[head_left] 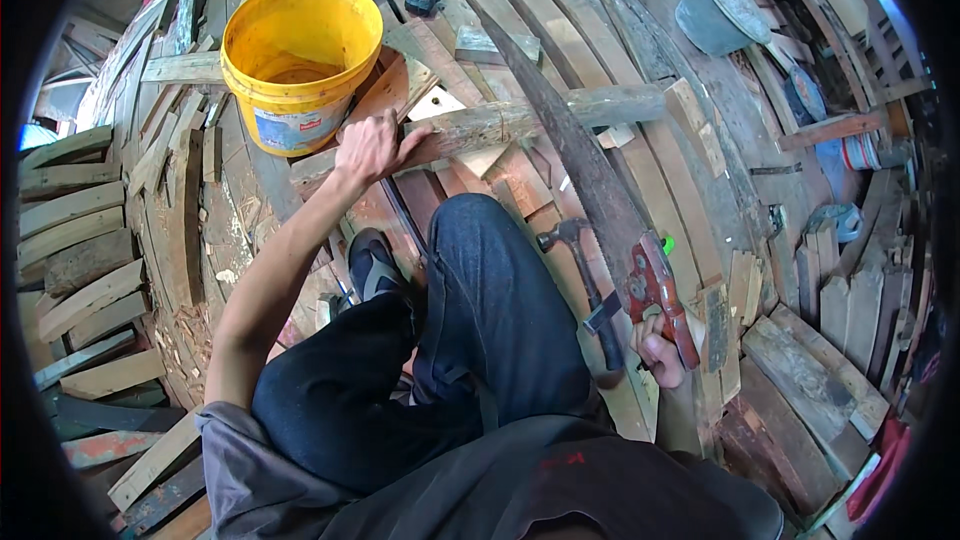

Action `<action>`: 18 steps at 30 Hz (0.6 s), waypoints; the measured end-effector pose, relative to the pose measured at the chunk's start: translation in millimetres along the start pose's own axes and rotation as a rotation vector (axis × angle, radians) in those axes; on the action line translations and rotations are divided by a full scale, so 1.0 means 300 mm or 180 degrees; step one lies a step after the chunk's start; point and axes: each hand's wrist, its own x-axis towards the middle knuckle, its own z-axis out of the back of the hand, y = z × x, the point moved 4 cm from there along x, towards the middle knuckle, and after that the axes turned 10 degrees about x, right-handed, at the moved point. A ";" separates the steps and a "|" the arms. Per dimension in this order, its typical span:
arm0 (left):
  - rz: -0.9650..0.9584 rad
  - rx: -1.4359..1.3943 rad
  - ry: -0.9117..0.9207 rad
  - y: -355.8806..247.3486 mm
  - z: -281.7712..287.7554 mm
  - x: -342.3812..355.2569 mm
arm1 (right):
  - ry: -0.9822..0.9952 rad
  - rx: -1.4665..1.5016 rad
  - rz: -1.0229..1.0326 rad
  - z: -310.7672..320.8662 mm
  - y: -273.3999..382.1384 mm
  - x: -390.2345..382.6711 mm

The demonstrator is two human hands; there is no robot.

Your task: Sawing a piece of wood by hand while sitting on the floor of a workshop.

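My right hand (661,350) is closed round the reddish-brown handle of a handsaw (585,165). Its long, dark blade runs up and to the left, crossing over a rough length of wood (500,125); whether the teeth touch the wood I cannot tell. Toward the left end of that wood, my left hand (375,152) presses down from above, fingers wrapped over it. Between the saw and my bent knee lies a claw hammer (585,275) with a dark head.
A yellow bucket (300,90) stands just beyond my left hand. A black tape measure (423,2) lies past it on planks. Cut timber (80,240) is stacked at the left. A grey bucket (720,10) sits at the far right, with wood offcuts (815,390) nearer me.
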 end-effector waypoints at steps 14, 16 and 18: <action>-0.0341 0.0274 0.0602 -0.093 0.025 0.050 | -0.0004 -0.1169 0.0267 -0.113 -0.097 0.084; -0.0573 0.0535 0.0192 -0.123 0.019 0.057 | -0.0066 -0.1032 0.0275 -0.108 -0.108 0.093; -0.0714 0.0455 0.0212 -0.164 0.004 0.084 | -0.0013 -0.0906 0.0310 -0.107 -0.111 0.106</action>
